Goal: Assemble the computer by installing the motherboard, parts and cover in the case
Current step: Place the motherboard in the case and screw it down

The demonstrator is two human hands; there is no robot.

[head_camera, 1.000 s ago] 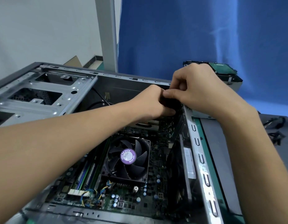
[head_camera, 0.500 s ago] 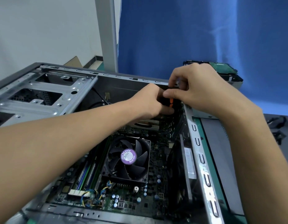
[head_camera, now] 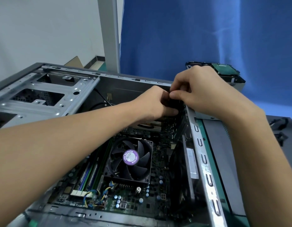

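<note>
Head cam: both hands sit at the case point(head_camera: 206, 163) far corner, left hand point(head_camera: 156, 102) and right hand point(head_camera: 206, 94) pinched on a small black part point(head_camera: 174, 102). The orange bit from half a second ago is hidden now. The motherboard point(head_camera: 155, 194) sits inside.

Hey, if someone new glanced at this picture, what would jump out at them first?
Probably the two hands, left hand and right hand, meeting over a small dark part at the far right corner of the open case. Next, the black fan with its purple label, mid-motherboard. Behind everything hangs a blue backdrop.
</note>
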